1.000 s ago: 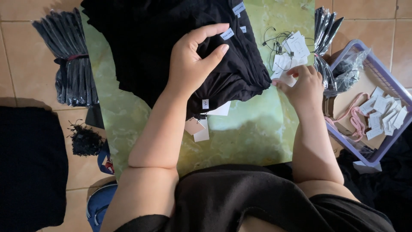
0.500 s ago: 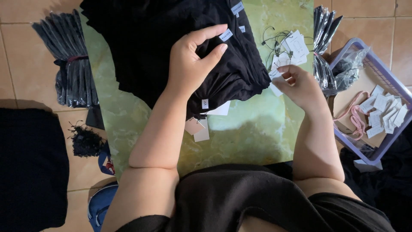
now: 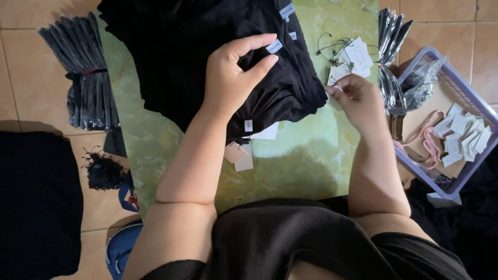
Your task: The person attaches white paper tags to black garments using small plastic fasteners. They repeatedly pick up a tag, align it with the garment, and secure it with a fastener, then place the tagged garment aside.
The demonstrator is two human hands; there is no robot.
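Garment stack (image 3: 207,62), centre-far on table, is cut off at top. Left hand (image 3: 231,78) is rested on it, thumb and fingers spread. Small tag (image 3: 332,89), partly hidden, is pinched by right hand (image 3: 358,101).

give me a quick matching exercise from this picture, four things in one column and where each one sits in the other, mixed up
Things:
1. left hand
2. right hand
3. lavender basket
4. bundle of dark plastic bags

Places:
A. on the tile floor, left of the green table
B. resting on the stack of black garments
C. on the floor at the right, holding small white tags
D. at the loose white tags with strings, right of the garments

Pairs: 1-B, 2-D, 3-C, 4-A
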